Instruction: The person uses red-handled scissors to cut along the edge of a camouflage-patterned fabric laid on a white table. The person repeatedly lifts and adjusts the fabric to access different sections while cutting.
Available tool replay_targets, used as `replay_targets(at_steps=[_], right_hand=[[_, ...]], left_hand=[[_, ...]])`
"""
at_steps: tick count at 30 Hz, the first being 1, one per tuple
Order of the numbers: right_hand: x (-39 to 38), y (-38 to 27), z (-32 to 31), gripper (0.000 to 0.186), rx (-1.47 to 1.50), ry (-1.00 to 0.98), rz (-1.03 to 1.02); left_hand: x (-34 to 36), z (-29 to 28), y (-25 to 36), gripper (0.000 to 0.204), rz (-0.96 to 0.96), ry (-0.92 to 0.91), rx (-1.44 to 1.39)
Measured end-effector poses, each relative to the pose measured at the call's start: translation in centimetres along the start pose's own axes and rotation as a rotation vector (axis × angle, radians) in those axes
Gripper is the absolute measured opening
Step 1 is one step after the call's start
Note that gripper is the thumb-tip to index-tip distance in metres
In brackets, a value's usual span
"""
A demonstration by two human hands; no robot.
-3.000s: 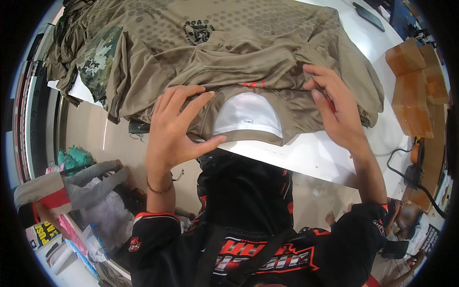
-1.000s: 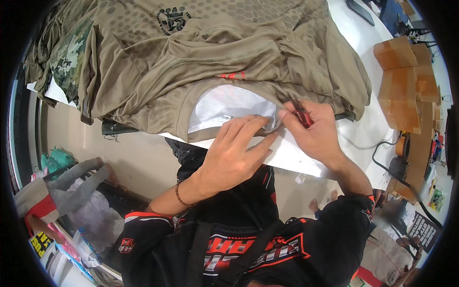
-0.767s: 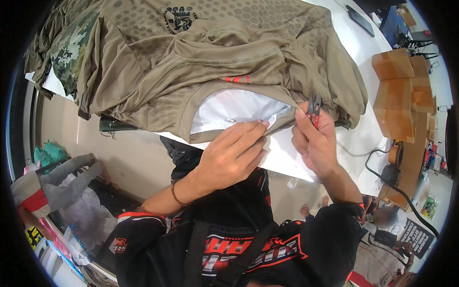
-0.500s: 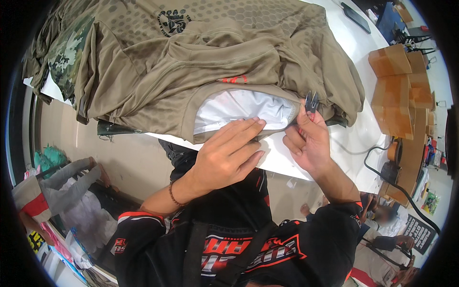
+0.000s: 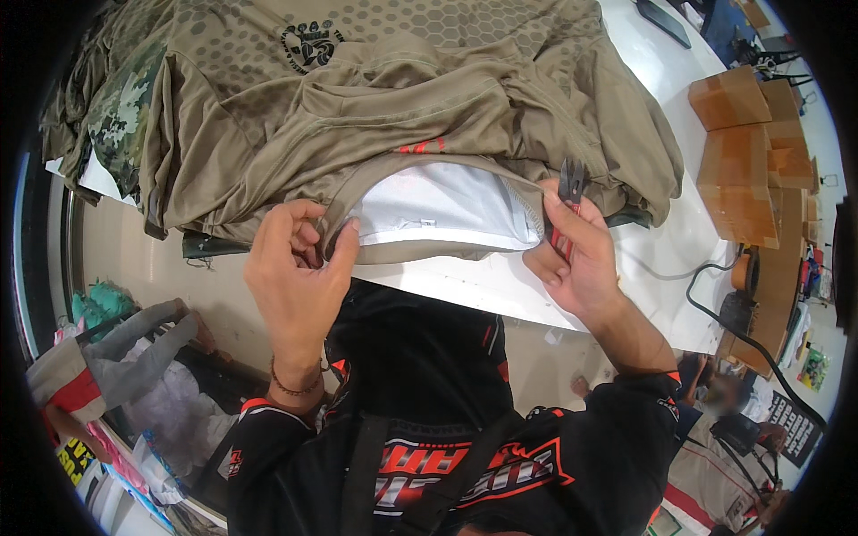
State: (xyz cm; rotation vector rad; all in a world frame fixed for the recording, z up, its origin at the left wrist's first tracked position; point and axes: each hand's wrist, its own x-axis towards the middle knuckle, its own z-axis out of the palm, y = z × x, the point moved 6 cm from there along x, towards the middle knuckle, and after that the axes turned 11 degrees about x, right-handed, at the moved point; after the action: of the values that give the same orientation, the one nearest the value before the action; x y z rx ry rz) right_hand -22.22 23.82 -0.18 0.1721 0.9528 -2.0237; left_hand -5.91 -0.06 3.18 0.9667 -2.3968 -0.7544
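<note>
An olive-tan shirt (image 5: 420, 116) with a dark emblem and hexagon print lies crumpled on the white table (image 5: 500, 295). Its collar band (image 5: 428, 255) faces me, opened around a white lining (image 5: 429, 201) with a small tag. At the collar’s left side, my left hand (image 5: 295, 268) has its thumb and curled fingers closed on the band. My right hand (image 5: 576, 255) grips red-handled snips (image 5: 566, 214), metal tips pointing away from me, and pinches the collar’s right side with the thumb.
Cardboard boxes (image 5: 724, 179) and a black cord (image 5: 702, 304) are at the right, a phone (image 5: 661, 22) at the far edge, camouflage fabric (image 5: 125, 134) at the left. A person (image 5: 98, 375) is at lower left, another (image 5: 724, 447) at lower right, near piled cloth (image 5: 170, 420).
My left hand has moved leftward from the middle of the collar to its left side, uncovering the lining and tag. My right hand stays at the right side with the snips.
</note>
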Motion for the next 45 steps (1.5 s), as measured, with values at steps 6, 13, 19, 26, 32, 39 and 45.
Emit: replay_targets(at_steps=[6, 13, 19, 26, 32, 39, 45], right_hand=[[0.0, 0.0, 0.0, 0.012, -0.027, 0.004, -0.014], [-0.1, 0.4, -0.1, 0.015, -0.101, -0.009, -0.081], [-0.5, -0.2, 0.7, 0.016, -0.288, 0.002, -0.098], [-1.1, -1.3, 2.8, 0.029, -1.061, -0.089, -0.592], [-2.4, -1.8, 7.1, 0.023, -1.319, -0.456, -0.636], [0.0, 0.7, 11.7, 0.024, -1.732, -0.577, -0.648], [2.3, 1.3, 11.9, 0.029, -1.812, -0.668, -0.559]], left_hand=[[0.2, -0.4, 2.5, 0.025, 0.228, 0.017, 0.042], [0.3, 1.4, 4.9, 0.032, 0.343, -0.084, -0.024], [0.7, 0.3, 2.1, 0.033, 0.350, -0.138, 0.004], [0.1, 2.2, 3.5, 0.028, 0.467, -0.142, 0.092], [0.6, 2.4, 2.1, 0.015, 0.460, -0.127, -0.072], [0.8, 1.9, 0.6, 0.011, 0.285, -0.106, -0.254], [0.5, 1.8, 0.6, 0.007, 0.331, -0.103, -0.208]])
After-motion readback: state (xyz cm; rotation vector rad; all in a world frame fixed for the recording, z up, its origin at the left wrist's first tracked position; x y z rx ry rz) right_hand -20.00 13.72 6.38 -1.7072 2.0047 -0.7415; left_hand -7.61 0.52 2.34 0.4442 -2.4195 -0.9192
